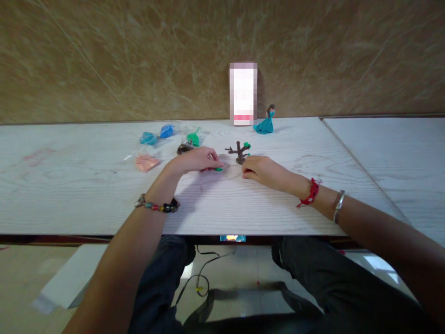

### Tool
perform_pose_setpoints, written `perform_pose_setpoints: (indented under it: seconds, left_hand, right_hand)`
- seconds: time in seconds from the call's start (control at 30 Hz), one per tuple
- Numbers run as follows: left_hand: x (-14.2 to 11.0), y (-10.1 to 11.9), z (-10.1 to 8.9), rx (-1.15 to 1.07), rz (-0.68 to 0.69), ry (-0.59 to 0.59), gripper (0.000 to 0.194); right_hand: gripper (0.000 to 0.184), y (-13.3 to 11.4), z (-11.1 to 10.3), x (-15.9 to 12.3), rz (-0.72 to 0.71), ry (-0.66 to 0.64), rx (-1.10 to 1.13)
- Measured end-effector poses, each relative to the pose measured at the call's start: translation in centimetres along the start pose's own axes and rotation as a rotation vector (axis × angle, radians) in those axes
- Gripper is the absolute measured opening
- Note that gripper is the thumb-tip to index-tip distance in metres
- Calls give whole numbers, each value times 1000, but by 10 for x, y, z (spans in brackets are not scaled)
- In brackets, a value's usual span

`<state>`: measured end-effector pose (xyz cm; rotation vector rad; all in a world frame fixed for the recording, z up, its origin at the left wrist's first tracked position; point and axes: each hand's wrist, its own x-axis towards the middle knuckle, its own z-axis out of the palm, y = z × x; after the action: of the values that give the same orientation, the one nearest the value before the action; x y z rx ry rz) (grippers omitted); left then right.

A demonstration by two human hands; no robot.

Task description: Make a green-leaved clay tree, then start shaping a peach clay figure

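A small brown clay tree (239, 153) stands upright on the white tabletop, with bits of green clay (246, 145) on its right-hand branches. My right hand (260, 168) is beside the foot of the tree, its fingers closed together; whatever they hold is hidden. To the left of the tree, my left hand (200, 160) rests low over the table, its fingers closed on a small piece of green clay (218, 169) that shows below the fingertips. A packet of dark brown clay (185, 147) lies just behind the left hand, and a packet of green clay (193, 138) lies past it.
Packets of teal (149, 138), blue (167, 131) and peach clay (146, 162) lie at the left. A blurred-out phone-like upright screen (243, 95) leans on the marbled wall (139, 60). Beside it stands a figurine in a teal dress (265, 124). The table's front edge runs above my legs.
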<state>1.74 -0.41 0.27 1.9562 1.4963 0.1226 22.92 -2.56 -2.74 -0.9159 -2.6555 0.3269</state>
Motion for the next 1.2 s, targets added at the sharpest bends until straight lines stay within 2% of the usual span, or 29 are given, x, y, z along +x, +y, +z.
perform_pose_setpoints:
  seconds: [0.17,0.37,0.5,0.6,0.7,0.87,1.0,1.1,1.2]
  left_hand:
    - [-1,1,-1,-39,-36,-5,33]
    - [1,-4,-2,25,-13,-12,36]
    - [1,-6,-3,-1,0,-12,38]
    - [-2,-2,-3,-11,-14,-2,37]
    - [-3,1,-2,-19,-35,9,37]
    - [0,-2,-2,-27,-30,7,38]
    - [1,-4,-2,-8,-29,3,37]
    - [0,-3,-2,-18,-27,-8,35]
    - [-1,-2,-2,-32,-33,-3,35]
  right_hand:
    - [19,-2,-12,-6,76,-15,48]
    - [17,6,-18,-11,182,-78,-177]
    - [23,13,-18,-16,54,-128,-355]
    - [23,19,-16,-17,-44,-98,-305]
    - [23,24,-14,-16,-13,-24,-221]
    - [22,23,-15,-15,-55,-82,-126]
    - [23,20,-18,-14,-5,-40,-134]
    - [21,22,-20,-15,-95,-82,-84]
    - [20,28,-22,-15,-102,-35,-87]
